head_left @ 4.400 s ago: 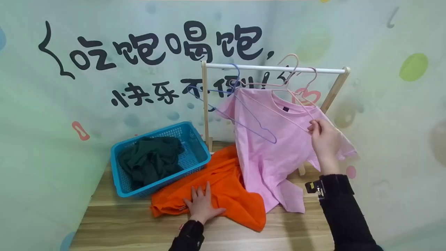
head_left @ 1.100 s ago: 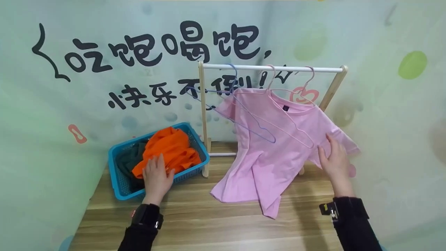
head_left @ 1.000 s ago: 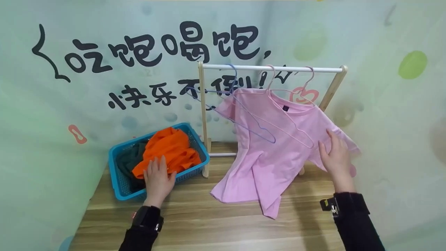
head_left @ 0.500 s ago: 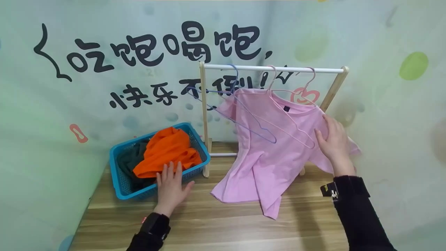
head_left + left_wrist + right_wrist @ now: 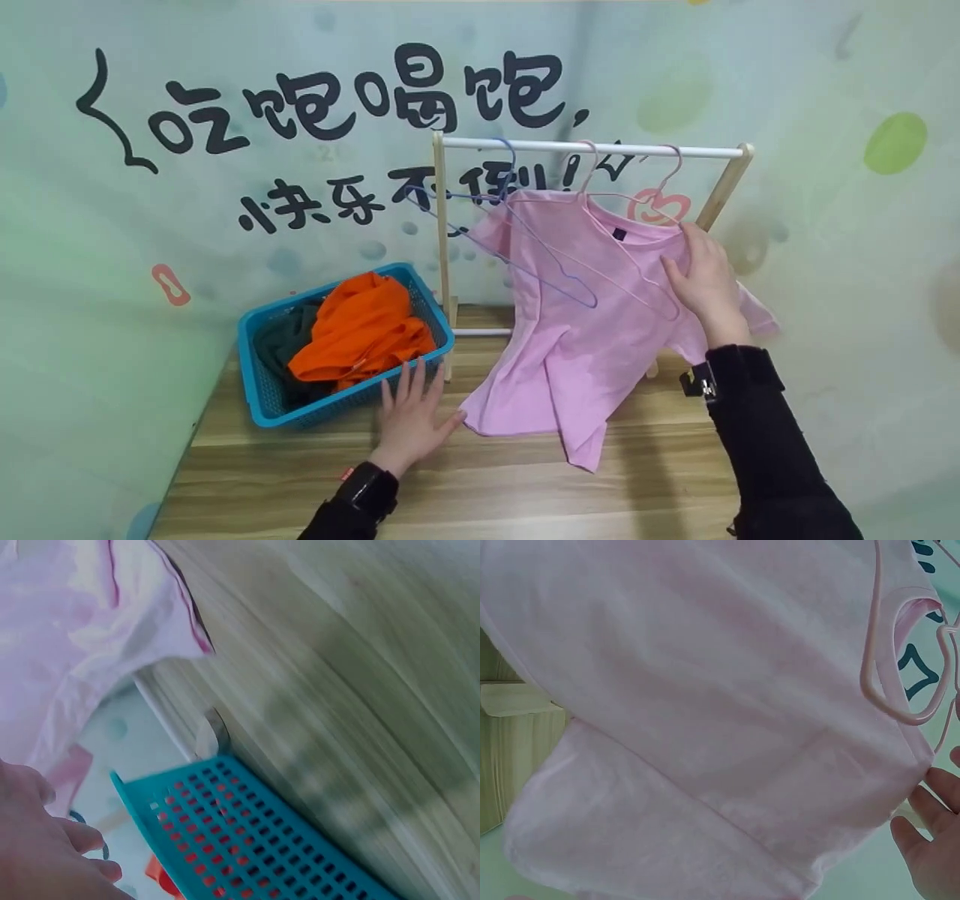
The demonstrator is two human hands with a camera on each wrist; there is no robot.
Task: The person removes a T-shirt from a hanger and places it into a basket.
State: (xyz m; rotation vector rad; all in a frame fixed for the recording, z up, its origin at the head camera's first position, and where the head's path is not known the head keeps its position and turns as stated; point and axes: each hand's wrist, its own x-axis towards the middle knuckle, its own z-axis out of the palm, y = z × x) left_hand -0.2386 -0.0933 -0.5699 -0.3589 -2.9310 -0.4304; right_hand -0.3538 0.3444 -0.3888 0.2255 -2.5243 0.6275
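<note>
One pink shirt (image 5: 570, 360), shoulder against the right hand (image 5: 705, 281).

Pink shirt (image 5: 559, 367) on rack (image 5: 630, 148) — right hand (image 5: 706, 283) at its shoulder; left hand (image 5: 411, 426), splayed, beside the blue basket (image 5: 337, 403).

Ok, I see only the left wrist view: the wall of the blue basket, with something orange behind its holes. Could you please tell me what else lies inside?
Observer: A dark green garment lies in the blue basket, beside the orange garment.
Operator: Thank you. And is there any hanger at the pink T-shirt?
Observer: Yes, the right wrist view shows the rounded end of a pink hanger outside the shirt, over its cloth.
Operator: Is also another colour of hanger present?
Observer: Yes, in the head view a blue hanger hooks over the white top bar.
</note>
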